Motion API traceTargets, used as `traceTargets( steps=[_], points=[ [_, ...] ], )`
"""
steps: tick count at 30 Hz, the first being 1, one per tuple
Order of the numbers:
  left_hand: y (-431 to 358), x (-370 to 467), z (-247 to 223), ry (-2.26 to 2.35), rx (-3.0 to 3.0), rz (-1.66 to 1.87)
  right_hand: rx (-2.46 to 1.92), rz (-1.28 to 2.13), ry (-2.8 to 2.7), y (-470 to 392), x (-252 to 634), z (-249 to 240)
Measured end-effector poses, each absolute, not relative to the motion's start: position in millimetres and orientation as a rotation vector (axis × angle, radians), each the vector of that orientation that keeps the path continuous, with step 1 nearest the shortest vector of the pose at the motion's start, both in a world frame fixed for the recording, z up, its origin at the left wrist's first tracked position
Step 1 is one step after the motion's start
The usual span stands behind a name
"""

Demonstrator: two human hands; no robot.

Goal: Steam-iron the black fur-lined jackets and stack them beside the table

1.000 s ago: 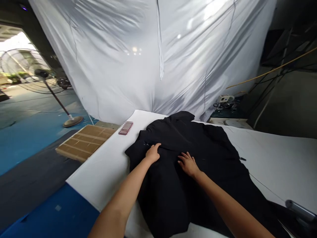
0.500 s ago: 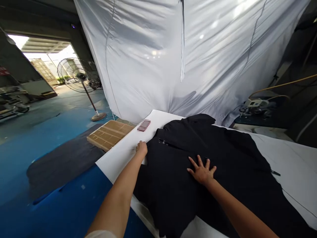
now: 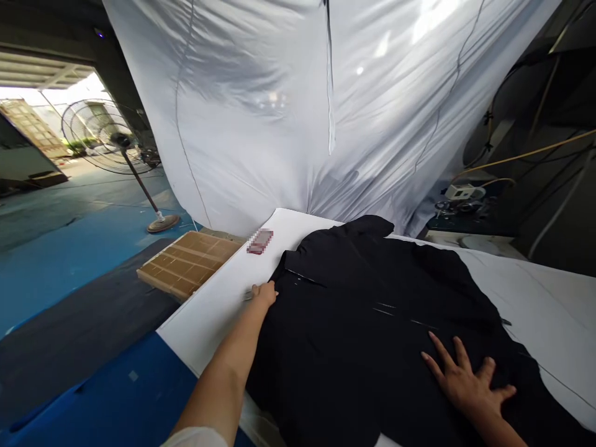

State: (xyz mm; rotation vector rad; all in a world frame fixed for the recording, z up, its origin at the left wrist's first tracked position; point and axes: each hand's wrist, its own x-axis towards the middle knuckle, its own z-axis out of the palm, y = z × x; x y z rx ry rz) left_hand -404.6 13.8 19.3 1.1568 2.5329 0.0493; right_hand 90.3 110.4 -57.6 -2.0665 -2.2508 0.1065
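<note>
A black jacket [image 3: 344, 335] lies spread over a white tabletop [image 3: 214, 316], with short pale lines showing on its cloth. My left hand [image 3: 264, 293] is closed at the jacket's left edge, its fingers curled round the cloth. A thin greyish thing sticks out beside those fingers, too small to make out. Lower right, my right hand [image 3: 470, 375] rests palm down on the jacket, fingers spread, holding nothing. Beyond my left hand, a blurred reddish flat object [image 3: 259, 241] lies on the tabletop.
A cardboard box [image 3: 190, 261] stands left of the table, near a dark mat [image 3: 93, 323] on the blue floor. Farther back is a standing fan [image 3: 121, 139]. White sheeting [image 3: 261, 124] hangs behind the table. Equipment with a yellow hose [image 3: 526, 155] is at right.
My right hand has slid right and nearer to me across the jacket, fingers still spread. My left hand stays at the left edge, slightly lower. The jacket looks flatter there. The view has shifted right.
</note>
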Motion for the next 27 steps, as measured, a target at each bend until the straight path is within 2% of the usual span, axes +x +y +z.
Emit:
traceTargets(
  steps=[10, 20, 24, 27],
  points=[
    [88, -435, 15, 2.635, 0.743, 0.302, -2.101, 0.16, -2.184, 109, 97, -56],
    [74, -431, 7, 2.769, 0.753, 0.433, -2.18, 0.11, -2.368, 130, 24, -29],
    [87, -417, 24, 2.933, 0.745, 0.728, -2.194, 0.139, -2.348, 139, 22, -15],
    [101, -406, 33, 2.77, 0.767, 0.944, -2.094, 0.094, -2.253, 163, 40, 1]
  ],
)
